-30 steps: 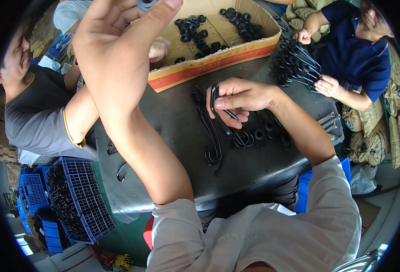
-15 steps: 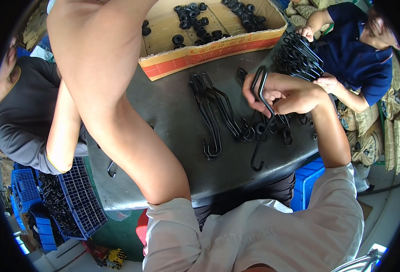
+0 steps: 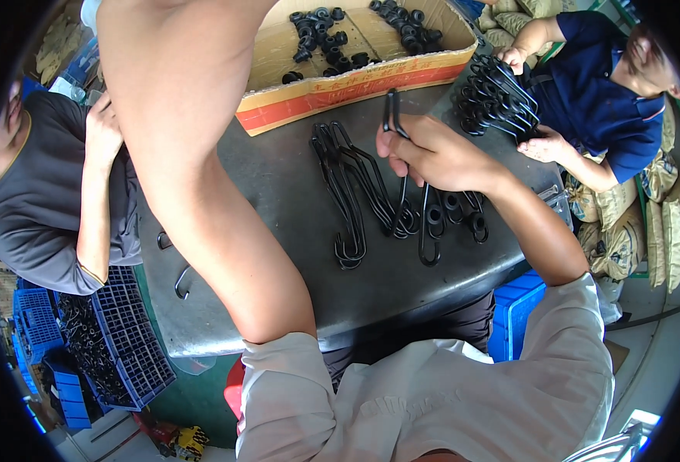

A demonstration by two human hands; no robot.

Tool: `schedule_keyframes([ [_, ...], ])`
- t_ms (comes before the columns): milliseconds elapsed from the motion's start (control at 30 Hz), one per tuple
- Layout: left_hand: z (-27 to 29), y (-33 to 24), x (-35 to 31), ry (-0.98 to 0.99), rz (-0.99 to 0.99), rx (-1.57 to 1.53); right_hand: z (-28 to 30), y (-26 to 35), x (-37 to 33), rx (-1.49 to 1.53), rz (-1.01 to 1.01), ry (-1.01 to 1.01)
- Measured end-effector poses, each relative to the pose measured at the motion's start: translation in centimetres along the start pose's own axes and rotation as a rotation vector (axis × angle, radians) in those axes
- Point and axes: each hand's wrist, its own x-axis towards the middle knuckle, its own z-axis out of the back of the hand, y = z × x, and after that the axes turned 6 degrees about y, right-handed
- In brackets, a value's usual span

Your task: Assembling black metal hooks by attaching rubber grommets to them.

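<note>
My right hand (image 3: 440, 158) is closed around a bent black wire hook (image 3: 392, 108), whose top loop sticks up past my fingers. The hook's lower part passes behind and below the hand. Just left of it, several similar black wire hooks (image 3: 341, 196) lie side by side on the dark table (image 3: 271, 223). More black pieces with ring-shaped ends (image 3: 452, 204) lie below my right wrist. My bare left arm rises large across the left of the view, and its hand is out of sight beyond the top edge.
A cardboard box (image 3: 355, 92) with black rubber grommets (image 3: 336, 54) stands at the far side. On the right, a person in dark blue holds a bundle of black hooks (image 3: 498, 96). A person in grey is at left, near blue crates (image 3: 128, 339). Loose hooks (image 3: 182, 283) lie at the table's left.
My right hand has moved left with the hook and turned, so that its back now faces up. The left-hand person's hand has come into view at the chest.
</note>
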Motion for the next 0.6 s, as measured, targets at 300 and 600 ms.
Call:
schedule_keyframes([
  [300,0.6,0.0,-0.1,-0.026,-0.032,0.013,-0.3,-1.1,2.3,0.235,-0.386,0.148],
  [600,0.3,0.8,0.4,0.009,-0.068,-0.074,-1.2,0.0,-1.7,0.098,0.016,0.004],
])
